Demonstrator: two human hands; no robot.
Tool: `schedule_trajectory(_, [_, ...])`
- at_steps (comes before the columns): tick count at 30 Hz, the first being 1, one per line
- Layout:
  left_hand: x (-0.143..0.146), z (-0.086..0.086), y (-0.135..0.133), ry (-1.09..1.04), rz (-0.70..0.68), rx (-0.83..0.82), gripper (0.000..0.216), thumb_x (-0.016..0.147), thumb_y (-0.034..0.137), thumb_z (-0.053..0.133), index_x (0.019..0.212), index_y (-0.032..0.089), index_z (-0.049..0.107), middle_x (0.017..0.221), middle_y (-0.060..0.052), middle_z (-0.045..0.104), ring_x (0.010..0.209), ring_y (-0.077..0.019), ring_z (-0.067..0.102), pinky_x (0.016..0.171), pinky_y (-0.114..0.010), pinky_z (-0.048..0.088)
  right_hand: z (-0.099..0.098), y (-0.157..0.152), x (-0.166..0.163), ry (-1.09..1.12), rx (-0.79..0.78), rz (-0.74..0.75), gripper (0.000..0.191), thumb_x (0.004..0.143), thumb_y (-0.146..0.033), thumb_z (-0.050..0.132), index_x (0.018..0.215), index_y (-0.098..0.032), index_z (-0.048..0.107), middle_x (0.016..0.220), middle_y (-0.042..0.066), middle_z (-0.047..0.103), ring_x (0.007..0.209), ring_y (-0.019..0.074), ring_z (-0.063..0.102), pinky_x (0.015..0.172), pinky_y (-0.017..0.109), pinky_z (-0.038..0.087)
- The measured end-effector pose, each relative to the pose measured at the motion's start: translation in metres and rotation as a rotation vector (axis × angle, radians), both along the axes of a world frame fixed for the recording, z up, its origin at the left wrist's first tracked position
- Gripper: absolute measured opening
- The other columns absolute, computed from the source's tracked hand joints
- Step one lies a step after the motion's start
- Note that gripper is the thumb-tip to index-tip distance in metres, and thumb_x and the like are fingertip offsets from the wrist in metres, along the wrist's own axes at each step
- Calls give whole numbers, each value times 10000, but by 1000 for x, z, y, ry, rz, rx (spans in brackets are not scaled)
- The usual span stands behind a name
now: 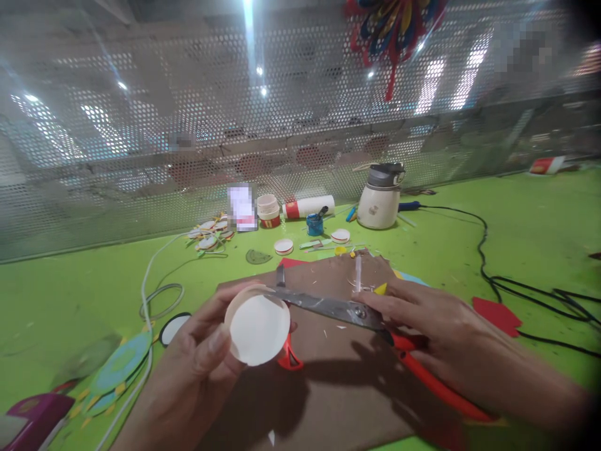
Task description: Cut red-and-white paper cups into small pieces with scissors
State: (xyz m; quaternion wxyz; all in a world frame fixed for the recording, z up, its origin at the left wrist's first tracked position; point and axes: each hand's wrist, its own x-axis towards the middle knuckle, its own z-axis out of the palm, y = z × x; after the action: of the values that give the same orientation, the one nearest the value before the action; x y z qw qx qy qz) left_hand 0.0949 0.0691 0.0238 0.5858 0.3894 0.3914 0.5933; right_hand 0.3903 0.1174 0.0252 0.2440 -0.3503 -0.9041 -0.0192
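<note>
My left hand (200,354) grips a shallow round white paper cup piece (260,329) by its side, the thumb on its near edge. My right hand (436,329) is closed around large scissors (328,305) with red handles. Their metal blades point left, and the tip meets the upper rim of the cup piece. Whether the blades are cutting into it I cannot tell. Beneath both hands lies a brown cardboard sheet (338,394). Partly hidden behind the cup piece, a tool with a red handle (292,358) rests on the cardboard.
Across the green table (469,238) stand a white kettle-like pot (378,207), a blue paint jar (314,225), a white paper cup stack (307,207) and round lids (283,246). A white cable (146,294) runs left, a black cord (483,244) right. Perforated mesh (300,106) rises behind.
</note>
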Motion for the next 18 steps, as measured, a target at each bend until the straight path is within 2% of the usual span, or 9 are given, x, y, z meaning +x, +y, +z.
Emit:
schedule_trajectory(5, [0,-3,0,13,44,-24,587,691,504,889,1185,212,760,1168,-144,780,1016,-378,742,843,-419,621,-1,1,-1,10,34,14,515,797,-54,432,1205,-252,677,1036,109,746,826,249,759,590,327,616])
schedule_trajectory(13, [3,0,-2,-3,84,-9,609,638,476,928,1163,212,765,1187,-152,780,1042,-385,731,826,-424,633,-5,0,-2,18,60,-5,539,803,-61,440,1277,-242,623,1019,108,741,855,269,769,627,388,635])
schedule_trajectory(18, [6,2,-3,-11,98,-19,647,616,488,942,1175,219,756,1186,-159,784,1118,-409,714,829,-421,635,-7,-1,-1,31,75,1,548,806,-63,451,1303,-209,633,933,99,711,814,267,750,606,388,621])
